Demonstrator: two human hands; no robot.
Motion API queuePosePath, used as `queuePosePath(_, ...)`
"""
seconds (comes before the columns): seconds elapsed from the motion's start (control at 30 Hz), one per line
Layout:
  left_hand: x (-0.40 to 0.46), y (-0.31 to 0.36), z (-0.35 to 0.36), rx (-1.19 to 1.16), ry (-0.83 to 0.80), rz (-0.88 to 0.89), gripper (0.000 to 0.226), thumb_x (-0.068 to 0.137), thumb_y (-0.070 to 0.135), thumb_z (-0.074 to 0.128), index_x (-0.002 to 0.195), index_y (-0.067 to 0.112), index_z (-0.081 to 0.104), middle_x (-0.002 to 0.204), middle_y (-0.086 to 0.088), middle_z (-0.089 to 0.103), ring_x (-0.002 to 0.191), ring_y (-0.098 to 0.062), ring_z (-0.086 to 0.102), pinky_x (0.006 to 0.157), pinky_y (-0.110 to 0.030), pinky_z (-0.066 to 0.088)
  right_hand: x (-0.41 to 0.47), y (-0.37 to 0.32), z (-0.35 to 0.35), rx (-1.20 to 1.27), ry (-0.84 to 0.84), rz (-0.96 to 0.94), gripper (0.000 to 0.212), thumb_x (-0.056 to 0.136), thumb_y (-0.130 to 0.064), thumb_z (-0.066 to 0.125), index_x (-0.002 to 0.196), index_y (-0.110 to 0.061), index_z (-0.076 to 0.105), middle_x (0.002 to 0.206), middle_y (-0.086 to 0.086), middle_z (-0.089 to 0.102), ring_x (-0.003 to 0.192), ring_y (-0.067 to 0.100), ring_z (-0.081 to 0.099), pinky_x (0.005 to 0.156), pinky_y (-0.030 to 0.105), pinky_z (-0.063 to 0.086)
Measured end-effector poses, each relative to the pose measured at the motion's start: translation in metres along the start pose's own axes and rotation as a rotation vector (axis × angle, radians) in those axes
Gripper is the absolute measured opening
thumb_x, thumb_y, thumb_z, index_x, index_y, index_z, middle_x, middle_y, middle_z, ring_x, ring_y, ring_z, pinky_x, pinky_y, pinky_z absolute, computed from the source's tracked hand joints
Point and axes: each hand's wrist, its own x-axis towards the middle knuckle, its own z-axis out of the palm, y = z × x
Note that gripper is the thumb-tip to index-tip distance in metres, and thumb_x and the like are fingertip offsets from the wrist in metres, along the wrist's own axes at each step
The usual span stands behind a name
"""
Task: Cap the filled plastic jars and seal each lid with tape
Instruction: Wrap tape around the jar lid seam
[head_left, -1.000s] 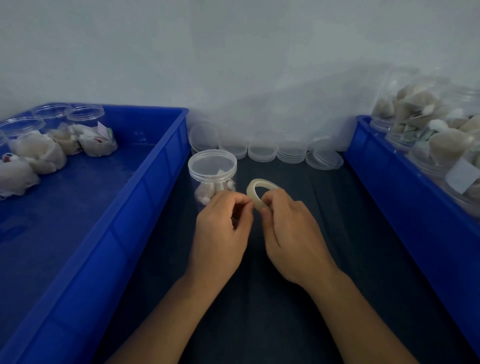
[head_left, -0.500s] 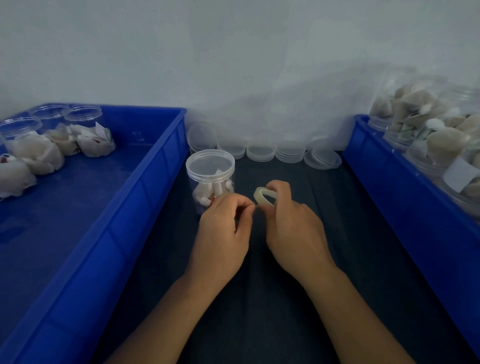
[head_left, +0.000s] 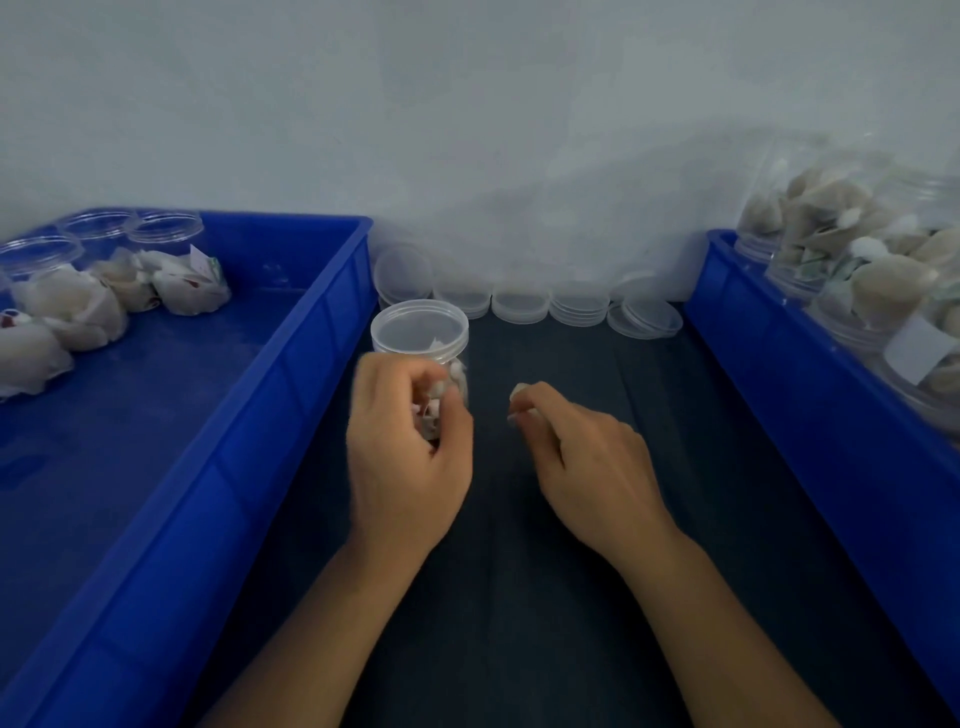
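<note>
Standing upright on the desk (head_left: 597, 519), the capped jar (head_left: 420, 353) lies directly beyond the left hand (head_left: 410, 457), whose curled fingers blur; what they hold cannot be told. Right of the jar, the right hand (head_left: 582, 457) pinches the tape roll (head_left: 519, 395). Open desk separates both hands; the blue bin (head_left: 291, 374) borders the jar's left.

Left hand (head_left: 410, 457) motion-blurred at the fingers — whether they touch the capped jar (head_left: 420, 343) behind cannot be told; the jar's lower half is hidden by that hand. Tape roll (head_left: 521, 393) mostly covered by the curled right hand (head_left: 582, 457); only a pale edge shows. Left bin (head_left: 218, 467) and right bin (head_left: 810, 415) cut off by the frame edges. Far-right jars (head_left: 883, 291) blurred — contents indistinct.
</note>
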Motion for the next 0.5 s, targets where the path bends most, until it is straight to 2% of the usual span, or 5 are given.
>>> queuePosePath(0.1,0.003,-0.016,0.002,0.065,0.109,-0.133,0.058,0.084,0.022,0.082,0.129,0.001,0.052,0.127,-0.013,0.048,0.112,-0.022,0.053,0.090,-0.031,0.048,-0.001,-0.003,0.000,-0.025,0.022,0.008,0.010,0.107,-0.042,0.046,0.104,-0.037,0.054,0.064,-0.024,0.043,0.058,0.001,0.048,0.053,0.019,0.027)
queuePosePath(0.2,0.004,-0.030,0.005,-0.098,-0.028,-0.290,0.088,0.083,0.031,0.088,0.150,0.013,0.034,0.148,0.004,0.036,0.135,0.002,0.043,0.108,-0.022,0.043,-0.001,-0.006,0.001,-0.042,0.033,-0.004,0.009,0.108,-0.042,0.047,0.101,-0.038,0.052,0.061,-0.020,0.043,0.058,0.004,0.050,0.052,0.021,0.027)
queuePosePath(0.33,0.005,-0.033,0.006,-0.279,-0.102,-0.353,0.081,0.088,0.030,0.086,0.149,0.040,0.034,0.143,0.009,0.061,0.126,0.000,0.061,0.093,-0.012,0.050,-0.001,-0.011,0.000,-0.035,0.074,-0.022,0.008,0.108,-0.042,0.049,0.102,-0.037,0.053,0.061,-0.019,0.044,0.056,0.010,0.050,0.052,0.032,0.043)
queuePosePath(0.43,0.007,-0.028,0.002,-0.148,-0.131,-0.312,0.085,0.093,0.046,0.078,0.162,0.041,0.029,0.140,0.027,0.054,0.128,0.013,0.051,0.094,-0.002,0.042,0.000,-0.013,-0.004,-0.044,0.140,-0.026,0.011,0.109,-0.043,0.047,0.103,-0.037,0.055,0.061,-0.016,0.048,0.054,0.010,0.051,0.051,0.037,0.049)
queuePosePath(0.5,0.008,-0.023,0.000,-0.028,-0.138,-0.220,0.088,0.096,0.052,0.071,0.167,0.036,0.022,0.122,0.029,0.053,0.118,0.008,0.053,0.091,-0.006,0.041,0.001,-0.013,-0.007,-0.039,0.182,-0.011,0.017,0.108,-0.045,0.042,0.103,-0.037,0.056,0.065,-0.013,0.056,0.055,0.012,0.054,0.051,0.039,0.050)
